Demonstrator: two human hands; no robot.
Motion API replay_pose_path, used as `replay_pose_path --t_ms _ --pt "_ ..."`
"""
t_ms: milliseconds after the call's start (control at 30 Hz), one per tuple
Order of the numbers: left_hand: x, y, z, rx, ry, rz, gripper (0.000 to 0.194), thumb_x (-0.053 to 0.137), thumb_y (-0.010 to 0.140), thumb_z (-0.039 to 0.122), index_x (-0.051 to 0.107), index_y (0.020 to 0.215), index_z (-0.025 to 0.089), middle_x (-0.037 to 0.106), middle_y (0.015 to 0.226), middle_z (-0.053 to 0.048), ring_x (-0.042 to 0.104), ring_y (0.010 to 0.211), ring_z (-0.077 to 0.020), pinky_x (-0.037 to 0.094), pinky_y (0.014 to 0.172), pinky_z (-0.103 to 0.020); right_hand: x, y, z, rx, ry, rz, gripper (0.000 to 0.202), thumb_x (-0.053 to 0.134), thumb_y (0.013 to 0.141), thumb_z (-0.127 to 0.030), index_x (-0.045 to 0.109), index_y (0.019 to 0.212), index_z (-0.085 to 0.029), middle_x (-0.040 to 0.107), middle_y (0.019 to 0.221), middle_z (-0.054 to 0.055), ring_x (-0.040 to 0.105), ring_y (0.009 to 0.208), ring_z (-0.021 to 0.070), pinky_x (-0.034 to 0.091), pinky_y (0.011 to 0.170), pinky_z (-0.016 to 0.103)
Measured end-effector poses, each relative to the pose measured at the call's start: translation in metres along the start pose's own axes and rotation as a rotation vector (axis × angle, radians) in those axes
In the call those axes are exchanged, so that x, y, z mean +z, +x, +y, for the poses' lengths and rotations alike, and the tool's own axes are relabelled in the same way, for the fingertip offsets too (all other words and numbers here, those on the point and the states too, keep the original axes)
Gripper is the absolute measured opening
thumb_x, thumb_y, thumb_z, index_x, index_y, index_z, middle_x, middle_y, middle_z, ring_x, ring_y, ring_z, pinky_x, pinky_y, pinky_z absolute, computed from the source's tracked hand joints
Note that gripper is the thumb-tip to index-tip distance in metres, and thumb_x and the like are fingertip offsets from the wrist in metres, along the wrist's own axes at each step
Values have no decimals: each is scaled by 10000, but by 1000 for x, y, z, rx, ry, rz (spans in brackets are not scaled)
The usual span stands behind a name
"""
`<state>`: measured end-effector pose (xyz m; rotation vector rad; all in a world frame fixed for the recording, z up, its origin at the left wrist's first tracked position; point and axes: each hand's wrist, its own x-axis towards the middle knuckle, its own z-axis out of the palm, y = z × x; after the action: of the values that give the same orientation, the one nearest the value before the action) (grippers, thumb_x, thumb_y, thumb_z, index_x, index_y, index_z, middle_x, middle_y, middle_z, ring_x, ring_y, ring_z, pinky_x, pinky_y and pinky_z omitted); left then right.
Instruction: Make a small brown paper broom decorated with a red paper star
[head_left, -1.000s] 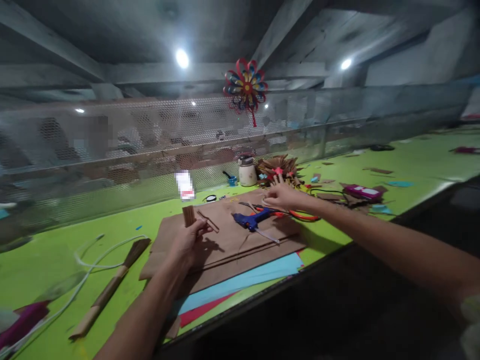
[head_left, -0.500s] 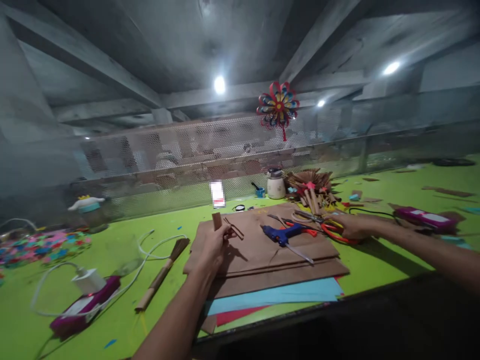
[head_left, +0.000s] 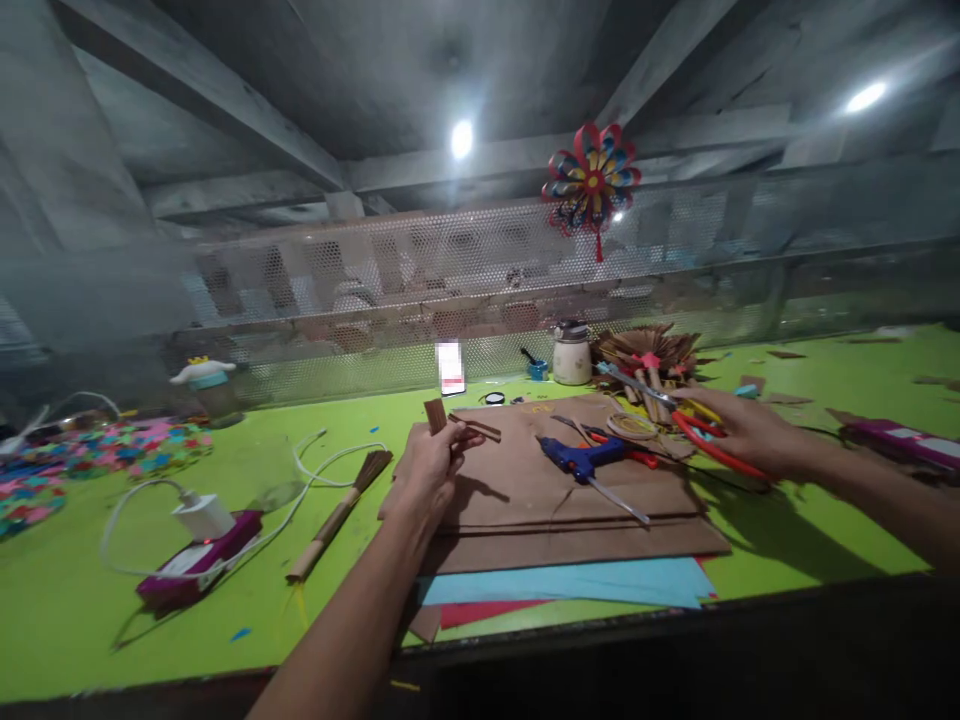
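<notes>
Near the frame's centre, the left hand (head_left: 436,465) pinches brown strips (head_left: 435,416) between its fingers. Right of centre, the right hand (head_left: 746,430) curls its fingers round the scissors (head_left: 690,428), blades toward the upper left. Between them, a glue gun (head_left: 581,460) lies on brown paper (head_left: 525,500).

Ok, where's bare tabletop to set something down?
Lime-green tabletop right of the brown paper stack, nearer than the right hand, is bare but shadowed. Front left, bordered by the purple power strip and small blue paper scrap, is mostly open. Crowded: the stack's right half, under the blue glue gun, and beyond, among pleated brown paper bundles.
</notes>
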<state>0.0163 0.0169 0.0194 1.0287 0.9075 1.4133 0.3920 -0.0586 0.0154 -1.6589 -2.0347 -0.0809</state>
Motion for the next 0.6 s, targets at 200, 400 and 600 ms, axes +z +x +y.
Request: replay_pose_path --t_ms 200,400,600 --pt "0 -1 1 38 1 2 125 619 597 191 547 668 117 651 650 -91 652 617 -162 141 333 -145 28 -10 -91 -123 184 12 379 506 737 -315 505 1101 -209 564 1147 86 550 1028 232 445 867 334" --pt "-2 -1 -1 71 35 19 119 600 613 200 545 681 119 649 668 -96 654 639 -169 152 340 -145 51 -4 -111 -168 149 6 379 548 724 -375 530 1070 -223 597 1039 84 567 942 241 455 800 351" --pt "11 -11 2 81 52 -16 141 586 619 210 527 719 132 653 678 -83 636 571 -148 152 351 -157 59 -2 -112 -135 51 27 420 567 700 -443 572 1061 -228 628 988 87 599 837 238 470 703 320"
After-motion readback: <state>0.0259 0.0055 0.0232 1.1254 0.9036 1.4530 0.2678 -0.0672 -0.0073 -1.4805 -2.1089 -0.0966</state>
